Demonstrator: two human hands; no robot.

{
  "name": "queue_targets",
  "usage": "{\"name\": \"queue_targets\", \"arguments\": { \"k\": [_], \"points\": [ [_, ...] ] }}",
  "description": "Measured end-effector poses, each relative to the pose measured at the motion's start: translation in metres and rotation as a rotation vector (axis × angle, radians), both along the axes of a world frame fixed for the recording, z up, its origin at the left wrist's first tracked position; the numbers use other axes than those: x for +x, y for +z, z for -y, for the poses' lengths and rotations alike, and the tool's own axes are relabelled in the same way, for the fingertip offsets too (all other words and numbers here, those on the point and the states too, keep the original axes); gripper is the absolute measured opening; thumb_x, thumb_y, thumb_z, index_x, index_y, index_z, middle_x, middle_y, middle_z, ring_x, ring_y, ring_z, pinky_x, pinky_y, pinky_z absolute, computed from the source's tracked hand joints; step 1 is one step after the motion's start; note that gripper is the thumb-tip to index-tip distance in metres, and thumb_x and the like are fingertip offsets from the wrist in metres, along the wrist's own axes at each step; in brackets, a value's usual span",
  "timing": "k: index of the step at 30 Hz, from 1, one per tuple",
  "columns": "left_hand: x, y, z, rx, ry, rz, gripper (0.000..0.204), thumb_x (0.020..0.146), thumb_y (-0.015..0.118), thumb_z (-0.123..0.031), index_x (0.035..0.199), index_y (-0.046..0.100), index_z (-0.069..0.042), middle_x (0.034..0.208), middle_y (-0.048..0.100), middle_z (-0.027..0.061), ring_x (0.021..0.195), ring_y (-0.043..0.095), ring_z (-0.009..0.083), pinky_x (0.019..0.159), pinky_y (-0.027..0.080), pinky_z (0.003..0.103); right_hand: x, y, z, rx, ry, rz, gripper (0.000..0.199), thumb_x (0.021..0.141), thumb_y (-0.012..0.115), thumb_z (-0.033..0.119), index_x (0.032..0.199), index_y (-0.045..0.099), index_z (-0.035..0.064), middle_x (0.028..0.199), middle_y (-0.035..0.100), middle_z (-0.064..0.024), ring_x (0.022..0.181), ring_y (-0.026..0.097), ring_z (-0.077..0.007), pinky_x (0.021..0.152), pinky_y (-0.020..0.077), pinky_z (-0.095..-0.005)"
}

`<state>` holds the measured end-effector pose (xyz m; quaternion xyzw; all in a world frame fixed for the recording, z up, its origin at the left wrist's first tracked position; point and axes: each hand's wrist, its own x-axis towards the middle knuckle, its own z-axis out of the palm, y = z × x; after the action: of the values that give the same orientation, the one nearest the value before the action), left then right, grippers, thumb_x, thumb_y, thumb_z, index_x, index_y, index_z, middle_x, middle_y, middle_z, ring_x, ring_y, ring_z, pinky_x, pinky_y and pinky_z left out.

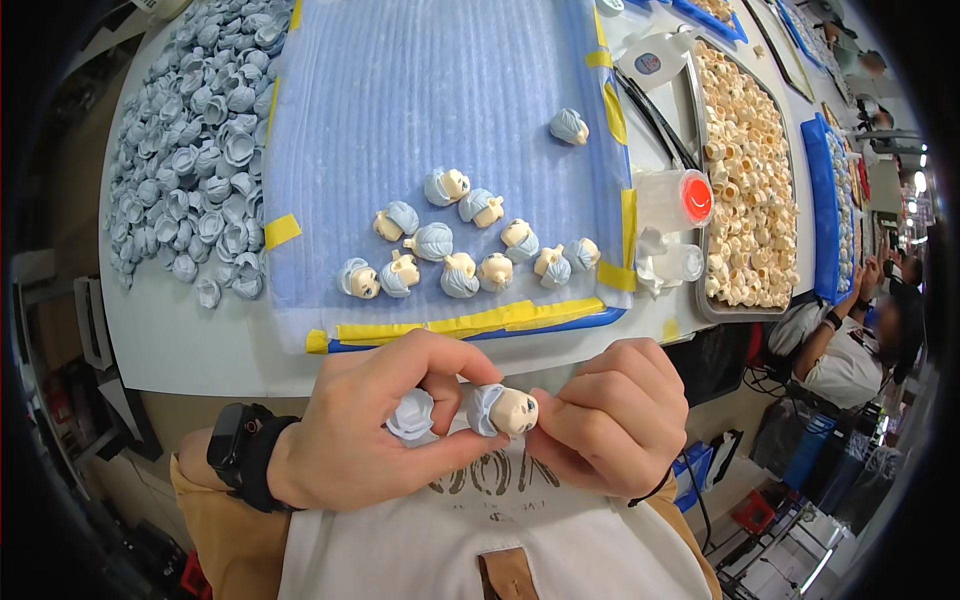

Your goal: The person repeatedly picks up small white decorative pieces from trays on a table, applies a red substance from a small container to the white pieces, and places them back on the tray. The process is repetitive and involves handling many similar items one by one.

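Note:
My left hand [390, 420] pinches a small doll head [512, 410] between thumb and forefinger. The head has a cream face with painted eyes and a pale blue hair piece at its back. A loose pale blue hair shell [411, 416], hollow side showing, is tucked in the same palm. My right hand [615, 418] is closed, its thumb and forefinger pressed against the face side of the head; its fingertips are partly hidden. Beyond my hands, several assembled doll heads [433, 241] lie on a blue padded tray [400, 110], with one more [569, 126] apart at the right.
A big heap of pale blue hair shells [200, 150] covers the table's left side. To the right stands a metal tray [703, 290] full of cream face parts, near a white bottle [655, 62] and a plastic cup with a red top [695, 197]. Another person [850, 340] sits far right.

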<state>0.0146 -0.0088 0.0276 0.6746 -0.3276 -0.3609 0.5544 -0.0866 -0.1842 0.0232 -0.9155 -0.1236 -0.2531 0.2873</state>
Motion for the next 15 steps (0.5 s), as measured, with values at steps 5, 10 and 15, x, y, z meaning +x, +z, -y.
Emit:
{"name": "queue_targets", "arguments": {
  "k": [5,10,15],
  "points": [
    [-0.008,-0.004,-0.004,-0.063,-0.022,-0.145,0.047,0.066,0.079,-0.004,0.101,0.047,0.001,0.074,0.056,0.0015,0.063,0.052,0.003,0.054,0.04,0.019,0.002,0.001,-0.002,-0.08,0.039,0.0,0.012,0.059,0.066,0.004,0.066,0.055,0.0035,0.06,0.046,0.0,0.051,0.044,-0.0144,0.049,0.0315,-0.0259],
    [-0.014,-0.013,-0.005,-0.155,0.065,-0.247,0.038,0.073,0.074,-0.009,0.1,0.047,0.0,0.067,0.057,0.0008,0.056,0.049,0.0035,0.051,0.039,0.019,0.002,-0.001,-0.006,-0.118,0.068,-0.022,0.013,0.059,0.066,0.005,0.067,0.056,0.0029,0.063,0.047,-0.0003,0.053,0.046,-0.0136,0.049,0.0323,-0.0257],
    [-0.012,-0.019,-0.015,-0.083,0.03,-0.373,0.033,0.076,0.068,-0.008,0.099,0.046,-0.001,0.069,0.057,0.0014,0.059,0.048,0.002,0.05,0.037,0.018,0.004,0.004,-0.008,-0.102,0.161,-0.084,0.016,0.058,0.063,0.007,0.072,0.059,0.0008,0.067,0.048,-0.0016,0.058,0.048,-0.0137,0.05,0.0342,-0.0247]
  ]
}}
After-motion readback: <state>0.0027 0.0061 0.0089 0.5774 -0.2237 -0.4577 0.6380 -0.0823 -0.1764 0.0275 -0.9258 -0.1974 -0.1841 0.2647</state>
